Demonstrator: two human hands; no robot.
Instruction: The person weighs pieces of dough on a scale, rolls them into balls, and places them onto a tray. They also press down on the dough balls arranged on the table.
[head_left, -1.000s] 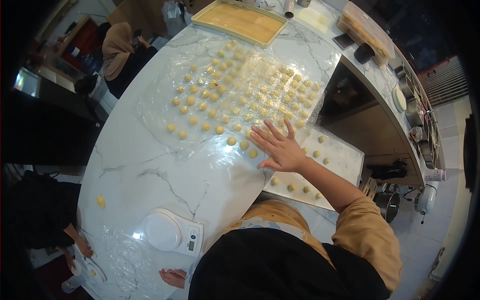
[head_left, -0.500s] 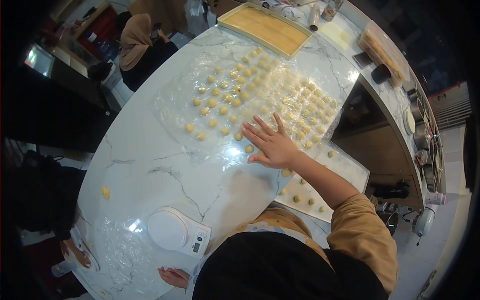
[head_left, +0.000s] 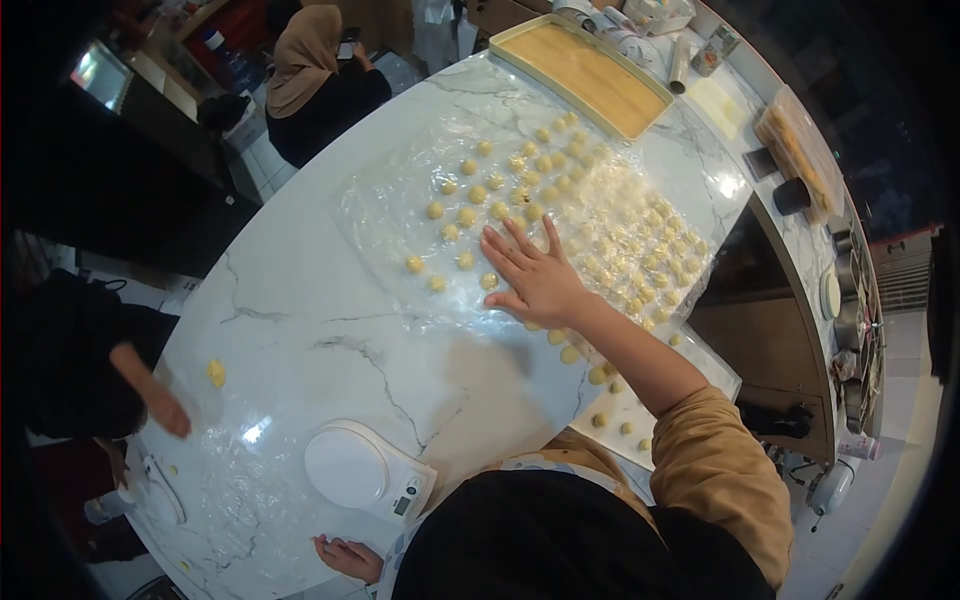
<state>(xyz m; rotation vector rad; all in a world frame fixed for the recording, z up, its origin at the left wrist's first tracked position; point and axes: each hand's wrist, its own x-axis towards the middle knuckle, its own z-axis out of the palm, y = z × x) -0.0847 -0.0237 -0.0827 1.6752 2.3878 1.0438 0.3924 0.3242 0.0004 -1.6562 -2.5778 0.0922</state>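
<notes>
Many small round yellow dough balls [head_left: 467, 216] lie in rough rows on the marble counter, with a clear plastic sheet [head_left: 385, 215] spread over them. My right hand [head_left: 538, 282] is palm down with fingers spread, on or just above the sheet among the balls. Its palm hides some of them. Low in the view, my left hand [head_left: 350, 558] rests by the counter edge, holding nothing, its fingers loosely extended. The nearest thing to it is a white digital kitchen scale [head_left: 347, 463].
A rectangular pan [head_left: 585, 75] of flat golden dough or cake stands at the back. Below the counter edge, a lined tray [head_left: 640, 400] carries more balls. At left are a co-worker's hand [head_left: 167, 410], a yellow dough scrap [head_left: 216, 373] and crumpled plastic [head_left: 245, 500]. Another person [head_left: 320, 90] holds a phone.
The view has shifted, so the counter appears farther right and lower. My right hand has slid left across the sheet relative to the balls. The co-worker's arm now reaches over the counter's left edge.
</notes>
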